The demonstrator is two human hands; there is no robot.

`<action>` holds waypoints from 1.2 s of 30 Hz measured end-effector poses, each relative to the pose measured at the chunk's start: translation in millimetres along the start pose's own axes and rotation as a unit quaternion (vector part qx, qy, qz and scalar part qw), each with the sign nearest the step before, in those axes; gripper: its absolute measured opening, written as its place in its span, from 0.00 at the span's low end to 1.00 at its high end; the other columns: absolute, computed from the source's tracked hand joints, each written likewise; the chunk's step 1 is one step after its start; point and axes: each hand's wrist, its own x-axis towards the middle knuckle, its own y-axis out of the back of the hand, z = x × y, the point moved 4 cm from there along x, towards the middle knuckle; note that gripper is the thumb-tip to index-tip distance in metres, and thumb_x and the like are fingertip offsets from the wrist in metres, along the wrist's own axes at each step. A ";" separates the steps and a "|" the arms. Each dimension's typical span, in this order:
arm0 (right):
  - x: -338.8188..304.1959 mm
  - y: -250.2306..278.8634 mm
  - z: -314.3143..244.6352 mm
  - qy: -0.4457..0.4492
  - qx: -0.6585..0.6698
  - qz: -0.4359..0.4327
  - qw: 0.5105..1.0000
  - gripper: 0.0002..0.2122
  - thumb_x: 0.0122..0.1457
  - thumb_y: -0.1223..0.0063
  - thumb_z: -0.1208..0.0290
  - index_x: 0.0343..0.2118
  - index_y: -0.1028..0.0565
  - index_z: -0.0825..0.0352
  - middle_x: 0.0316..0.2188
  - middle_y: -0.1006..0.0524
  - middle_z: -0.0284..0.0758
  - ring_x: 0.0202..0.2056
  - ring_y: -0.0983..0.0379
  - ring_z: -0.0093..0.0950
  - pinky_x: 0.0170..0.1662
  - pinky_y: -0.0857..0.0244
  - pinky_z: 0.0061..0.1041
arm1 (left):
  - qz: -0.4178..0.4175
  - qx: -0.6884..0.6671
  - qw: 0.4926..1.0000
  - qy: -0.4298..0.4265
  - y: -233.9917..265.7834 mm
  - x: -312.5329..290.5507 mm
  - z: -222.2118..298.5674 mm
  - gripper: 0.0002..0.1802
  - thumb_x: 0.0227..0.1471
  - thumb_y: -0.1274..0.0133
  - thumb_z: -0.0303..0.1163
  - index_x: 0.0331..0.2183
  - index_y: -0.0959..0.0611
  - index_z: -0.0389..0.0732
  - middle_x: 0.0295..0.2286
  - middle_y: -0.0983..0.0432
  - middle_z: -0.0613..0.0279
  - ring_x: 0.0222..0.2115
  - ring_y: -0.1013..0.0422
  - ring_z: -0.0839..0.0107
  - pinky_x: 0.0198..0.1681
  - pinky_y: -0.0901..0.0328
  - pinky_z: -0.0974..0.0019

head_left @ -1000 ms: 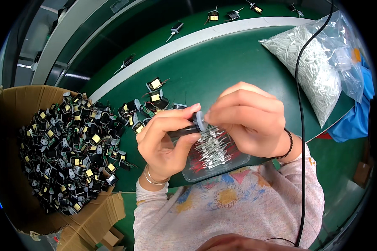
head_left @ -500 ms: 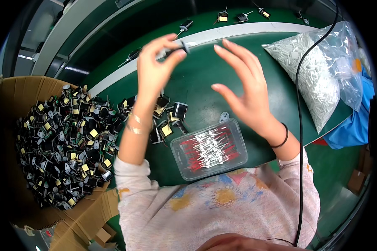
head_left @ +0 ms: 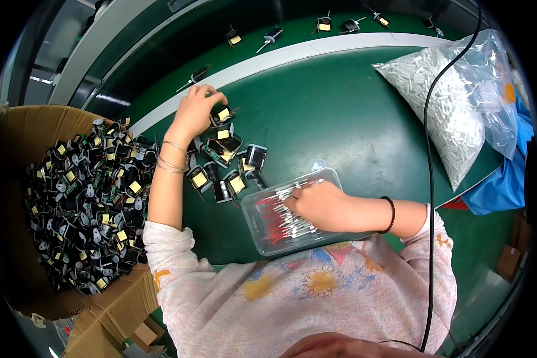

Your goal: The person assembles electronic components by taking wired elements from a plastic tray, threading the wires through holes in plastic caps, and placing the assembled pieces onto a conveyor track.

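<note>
My left hand (head_left: pixel 194 113) reaches to the far end of a small pile of black motors on the green table. Its curled fingers are at a small black motor (head_left: pixel 223 114) with a yellow square, and seem to grip it. Several like motors (head_left: pixel 235 182) lie closer to me. My right hand (head_left: pixel 319 206) is over a clear plastic tray (head_left: pixel 253 230), fingers bent and pressed together among thin red wires with white sleeves (head_left: pixel 274 212). The fingertips are hidden, so what they pinch cannot be made out.
A cardboard box (head_left: pixel 9 137) heaped with like motors stands at left. Beyond a pale rail (head_left: pixel 316 43), several motors with white sleeves lie spaced on a green strip. At right sits a clear bag of white tubes (head_left: pixel 453 107), with a black cable (head_left: pixel 428 179) hanging before it.
The motor my left hand held now lies on the green strip beyond the rail. That hand has come back leftward to the pile. My right hand has come down into the tray.
</note>
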 end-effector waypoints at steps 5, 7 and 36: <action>3.3 -1.4 3.9 -0.021 0.026 -0.058 0.998 0.09 0.40 0.48 0.79 0.28 0.27 0.68 0.27 0.24 0.39 0.30 0.25 0.35 0.31 0.32 0.31 | 0.034 0.016 0.997 -0.062 7.7 -11.4 -0.8 0.14 0.29 0.42 0.17 0.23 0.22 0.45 0.42 0.34 0.68 0.47 0.40 0.61 0.47 0.41 0.60; -0.4 14.1 5.0 -0.003 0.120 -0.013 0.993 0.07 0.41 0.46 0.78 0.27 0.26 0.67 0.26 0.24 0.39 0.30 0.25 0.36 0.31 0.32 0.32 | 0.029 0.024 0.997 -0.063 7.3 -15.2 -1.7 0.16 0.27 0.41 0.18 0.25 0.23 0.45 0.43 0.34 0.68 0.48 0.41 0.62 0.48 0.41 0.59; 8.0 104.5 59.4 0.071 0.714 0.283 0.637 0.09 0.52 0.45 0.72 0.36 0.26 0.68 0.35 0.25 0.32 0.33 0.30 0.17 0.40 0.34 0.19 | 0.125 -0.012 0.982 -0.141 28.5 -22.0 21.7 0.11 0.35 0.46 0.22 0.26 0.27 0.42 0.34 0.30 0.67 0.42 0.36 0.64 0.41 0.40 0.62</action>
